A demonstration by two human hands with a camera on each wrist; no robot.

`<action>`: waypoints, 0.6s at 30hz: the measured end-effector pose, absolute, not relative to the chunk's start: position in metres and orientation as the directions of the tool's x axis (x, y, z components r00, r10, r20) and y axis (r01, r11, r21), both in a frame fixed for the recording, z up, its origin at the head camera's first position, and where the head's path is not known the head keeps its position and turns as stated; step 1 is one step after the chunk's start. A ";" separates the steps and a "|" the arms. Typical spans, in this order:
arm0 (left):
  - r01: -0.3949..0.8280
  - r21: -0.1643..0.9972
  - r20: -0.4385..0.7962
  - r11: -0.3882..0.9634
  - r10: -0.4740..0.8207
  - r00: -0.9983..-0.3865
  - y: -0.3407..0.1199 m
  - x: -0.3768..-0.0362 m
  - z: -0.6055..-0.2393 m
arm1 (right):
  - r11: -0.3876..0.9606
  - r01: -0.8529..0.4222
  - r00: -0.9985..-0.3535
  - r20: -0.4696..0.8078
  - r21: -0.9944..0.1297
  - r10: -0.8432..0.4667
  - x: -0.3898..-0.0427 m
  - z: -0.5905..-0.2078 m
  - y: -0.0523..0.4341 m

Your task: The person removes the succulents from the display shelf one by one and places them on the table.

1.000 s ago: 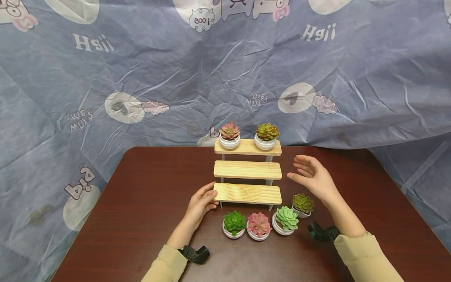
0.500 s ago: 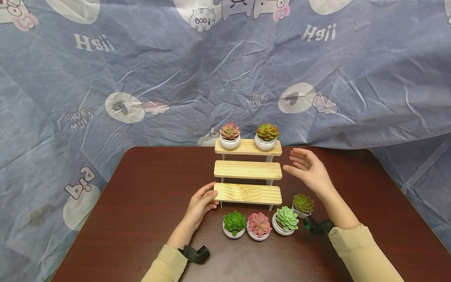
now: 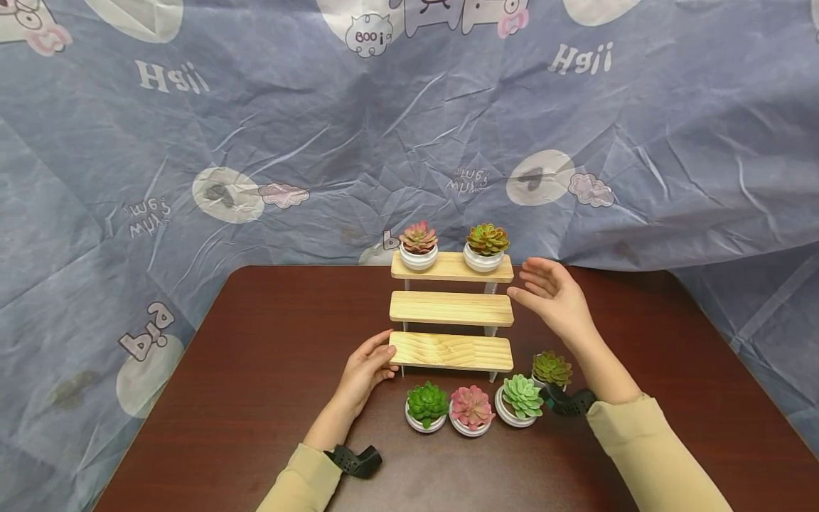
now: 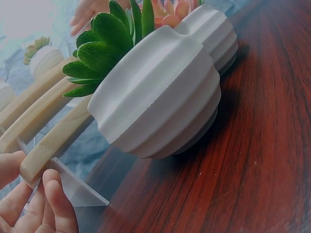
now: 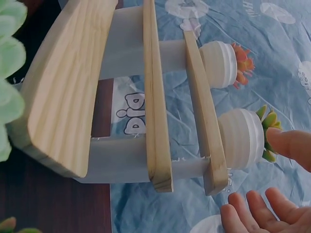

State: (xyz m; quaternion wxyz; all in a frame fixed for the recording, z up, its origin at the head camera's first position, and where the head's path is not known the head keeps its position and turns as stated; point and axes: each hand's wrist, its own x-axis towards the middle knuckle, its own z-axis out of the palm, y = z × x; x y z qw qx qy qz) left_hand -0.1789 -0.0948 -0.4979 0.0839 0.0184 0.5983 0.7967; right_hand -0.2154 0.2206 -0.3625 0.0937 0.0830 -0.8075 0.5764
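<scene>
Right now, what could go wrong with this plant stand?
The right hand, beside the top shelf, might knock the red-edged green succulent near that shelf's right end.

The left hand grips the bottom shelf by its left end; a tug could shift the three-tier stand and jostle the pink-red succulent up top.

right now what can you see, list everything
table: one, red-brown, beneath
three-tier stand: one, pale wood, on table
reddish succulent, red-edged succulent: one each, white pots, on top tier
bright green succulent, pink succulent, pale green succulent, olive succulent: one each, white pots, on table
printed cloth: one, blue-grey, behind table
wrist cameras: two, black, on wrists
sleeves: two, beige, on forearms
left hand: one, gripping bottom tier left end
right hand: one, beside top tier right end
</scene>
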 end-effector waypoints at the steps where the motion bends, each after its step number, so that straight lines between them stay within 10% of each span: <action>1: -0.113 0.956 -0.073 -0.269 0.155 -0.985 -0.095 -0.179 -0.498 | 0.319 -0.241 -0.969 0.246 -0.917 -0.025 -0.216 -0.362 0.220; 18: -0.122 0.956 -0.084 -0.266 0.151 -0.985 -0.095 -0.179 -0.498 | 0.307 -0.246 -0.968 0.248 -0.920 -0.031 -0.227 -0.353 0.207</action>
